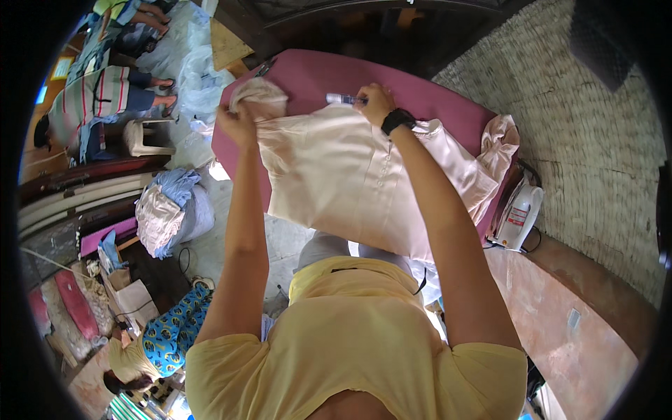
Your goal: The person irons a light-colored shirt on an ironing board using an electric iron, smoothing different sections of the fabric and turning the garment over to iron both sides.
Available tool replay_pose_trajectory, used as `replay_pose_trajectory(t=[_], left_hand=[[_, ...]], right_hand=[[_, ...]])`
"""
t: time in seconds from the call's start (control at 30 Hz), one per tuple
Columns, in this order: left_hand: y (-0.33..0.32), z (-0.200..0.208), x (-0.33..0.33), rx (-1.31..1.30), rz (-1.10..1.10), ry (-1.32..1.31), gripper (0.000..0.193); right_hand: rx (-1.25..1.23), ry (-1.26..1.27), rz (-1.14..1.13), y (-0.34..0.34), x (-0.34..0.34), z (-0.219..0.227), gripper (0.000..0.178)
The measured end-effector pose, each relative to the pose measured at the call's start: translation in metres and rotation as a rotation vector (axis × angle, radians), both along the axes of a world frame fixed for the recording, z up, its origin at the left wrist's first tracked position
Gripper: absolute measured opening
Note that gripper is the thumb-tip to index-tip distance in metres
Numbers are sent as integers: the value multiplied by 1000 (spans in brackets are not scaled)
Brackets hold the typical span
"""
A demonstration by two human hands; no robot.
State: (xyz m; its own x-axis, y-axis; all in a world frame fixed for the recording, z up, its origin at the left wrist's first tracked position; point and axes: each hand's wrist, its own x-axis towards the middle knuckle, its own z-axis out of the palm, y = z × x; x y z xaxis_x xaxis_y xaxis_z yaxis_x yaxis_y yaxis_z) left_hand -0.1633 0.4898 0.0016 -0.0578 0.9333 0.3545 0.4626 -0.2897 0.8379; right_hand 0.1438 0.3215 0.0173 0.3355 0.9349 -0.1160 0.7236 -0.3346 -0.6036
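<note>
Left hand (238, 126): fingers pinched on a bunched sleeve (262, 96). Right hand (376, 105): curled round a tube (340, 99), above the shirt (329, 164). Shirt lies across the board (315, 70), draping over its near edge. Body mostly spread; sleeves crumpled, not laid flat. Left fingertips and tube's gripped end hidden; tube's kind unclear.

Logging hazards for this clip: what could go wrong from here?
1. The silvery pen-shaped tool in the right hand is close to the pale pink satin garment and might mark or snag it.
2. The garment overhangs the maroon padded board; a tug by the left hand could shift it.
3. Its bunched far-right end could catch on the nearby white corded appliance.
</note>
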Motion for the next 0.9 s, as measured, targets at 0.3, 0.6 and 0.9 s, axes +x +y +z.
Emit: replay_pose_trajectory(t=[0.3, 0.6, 0.9], left_hand=[[-33, 35, 55, 244, -206, 469, 34], [-54, 46, 26, -178, -759, 973, 40], [6, 14, -29, -95, -506, 818, 33]], right_hand=[[192, -352, -639, -10, 40, 41, 45], [137, 65, -206, -3, -53, 4, 39], [529, 255, -489, 22, -49, -41, 43]])
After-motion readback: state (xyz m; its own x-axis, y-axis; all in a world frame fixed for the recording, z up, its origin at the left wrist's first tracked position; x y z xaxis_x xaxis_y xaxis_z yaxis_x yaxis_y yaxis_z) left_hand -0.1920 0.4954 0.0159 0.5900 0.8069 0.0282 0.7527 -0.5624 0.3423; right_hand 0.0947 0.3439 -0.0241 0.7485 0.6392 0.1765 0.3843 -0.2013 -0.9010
